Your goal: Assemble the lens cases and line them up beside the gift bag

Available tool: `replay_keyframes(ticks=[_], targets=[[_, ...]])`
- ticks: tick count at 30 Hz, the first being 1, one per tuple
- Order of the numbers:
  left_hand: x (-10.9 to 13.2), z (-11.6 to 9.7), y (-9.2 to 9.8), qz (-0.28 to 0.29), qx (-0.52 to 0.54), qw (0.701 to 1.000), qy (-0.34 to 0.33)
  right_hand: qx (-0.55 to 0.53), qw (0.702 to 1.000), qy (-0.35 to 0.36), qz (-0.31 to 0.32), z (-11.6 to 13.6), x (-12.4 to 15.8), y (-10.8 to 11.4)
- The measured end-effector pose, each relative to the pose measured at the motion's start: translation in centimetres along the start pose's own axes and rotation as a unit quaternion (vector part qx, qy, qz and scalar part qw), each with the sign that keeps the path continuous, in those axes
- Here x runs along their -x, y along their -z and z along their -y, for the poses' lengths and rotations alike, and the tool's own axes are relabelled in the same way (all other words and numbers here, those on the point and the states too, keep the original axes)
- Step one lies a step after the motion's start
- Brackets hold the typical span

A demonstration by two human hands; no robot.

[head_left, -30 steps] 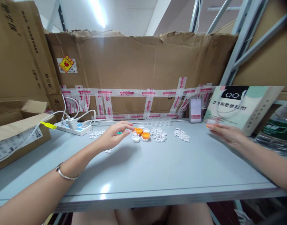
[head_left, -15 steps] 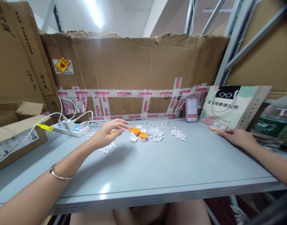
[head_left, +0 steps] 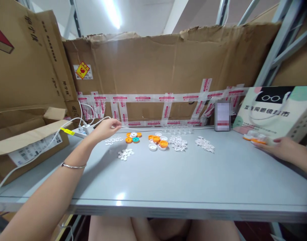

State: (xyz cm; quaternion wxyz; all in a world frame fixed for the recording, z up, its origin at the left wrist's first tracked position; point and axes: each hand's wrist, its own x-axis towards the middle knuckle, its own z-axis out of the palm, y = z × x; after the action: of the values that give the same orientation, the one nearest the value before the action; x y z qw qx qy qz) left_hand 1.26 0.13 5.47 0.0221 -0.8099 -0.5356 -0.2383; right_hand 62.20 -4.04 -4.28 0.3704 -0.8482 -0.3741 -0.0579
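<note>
My left hand (head_left: pixel 107 128) reaches over the far left of the grey table (head_left: pixel 168 180), fingers curled together above a scatter of small white discs (head_left: pixel 112 141); whether it holds anything is not visible. Just right of it lie orange, white and teal caps (head_left: pixel 133 137) and a second cluster of orange and white caps (head_left: pixel 158 142). My right hand (head_left: pixel 281 149) rests on the table at the far right, fingers closed by small clear and orange containers (head_left: pixel 253 137) in front of a printed box (head_left: pixel 279 108).
Two heaps of white lacy pieces (head_left: pixel 178 143) (head_left: pixel 205 144) lie mid-table, with another patch of white discs (head_left: pixel 125 154) nearer me. A phone (head_left: pixel 222 116) leans on the taped cardboard wall. A power strip (head_left: pixel 80 132) with cables and an open carton (head_left: pixel 25 147) sit at the left.
My left hand has drawn back leftward from the orange caps toward the power strip. My right hand has set the small containers down by the printed box. The view has shifted left.
</note>
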Motion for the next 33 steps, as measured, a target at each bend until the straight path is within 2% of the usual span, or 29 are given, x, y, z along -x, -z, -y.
replay_keyframes(ticks=[2, 3, 5, 10, 13, 15, 19, 21, 23, 24, 25, 27, 29, 31, 33], targets=[[-0.3, 1.2, -0.4, 0.076, -0.063, 0.995, 0.019, 0.073, 0.995, -0.054, 0.033, 0.9, 1.5, 0.9], [-0.3, 1.7, -0.5, 0.106, -0.083, 0.991, 0.027, 0.086, 0.994, -0.052, 0.033, 1.5, 2.5, 1.4], [-0.4, 2.4, -0.8, 0.142, -0.103, 0.984, 0.035, 0.082, 0.996, 0.03, 0.027, 3.1, 4.7, 2.4], [-0.4, 3.2, -1.0, 0.165, -0.116, 0.978, 0.05, -0.026, 0.975, 0.221, 0.009, 9.2, 10.2, 4.1], [-0.3, 3.2, -1.1, 0.172, -0.121, 0.976, 0.061, -0.079, 0.956, 0.283, 0.008, 13.3, 12.9, 4.4], [-0.2, 3.1, -1.2, 0.179, -0.118, 0.975, 0.062, -0.108, 0.937, 0.33, 0.036, 15.8, 14.4, 4.4], [-0.1, 2.5, -1.1, 0.181, -0.099, 0.977, 0.054, -0.176, 0.903, 0.366, 0.136, 19.8, 16.7, 4.2], [0.0, 1.4, -1.1, 0.155, -0.094, 0.982, 0.052, -0.198, 0.884, 0.389, 0.168, 21.2, 17.3, 3.6], [0.2, -0.7, -1.2, 0.116, -0.068, 0.99, 0.033, -0.216, 0.868, 0.404, 0.19, 22.0, 17.7, 2.5], [0.5, -2.1, -1.5, 0.1, -0.044, 0.994, 0.015, -0.231, 0.862, 0.405, 0.2, 22.2, 17.8, 1.8], [0.8, -3.6, -1.8, 0.088, 0.036, 0.995, -0.036, -0.25, 0.857, 0.399, 0.211, 22.2, 17.8, 1.0], [1.5, -6.9, -2.7, 0.116, 0.149, 0.974, -0.127, -0.279, 0.848, 0.381, 0.24, 21.8, 17.8, -0.7], [2.2, -9.7, -3.9, 0.152, 0.171, 0.952, -0.202, -0.268, 0.838, 0.382, 0.282, 21.0, 17.7, -2.1], [2.8, -11.5, -5.1, 0.182, 0.165, 0.938, -0.243, -0.257, 0.832, 0.375, 0.317, 20.2, 17.7, -3.0], [3.2, -12.5, -6.1, 0.195, 0.165, 0.932, -0.257, -0.265, 0.832, 0.355, 0.334, 19.8, 17.7, -3.5]])
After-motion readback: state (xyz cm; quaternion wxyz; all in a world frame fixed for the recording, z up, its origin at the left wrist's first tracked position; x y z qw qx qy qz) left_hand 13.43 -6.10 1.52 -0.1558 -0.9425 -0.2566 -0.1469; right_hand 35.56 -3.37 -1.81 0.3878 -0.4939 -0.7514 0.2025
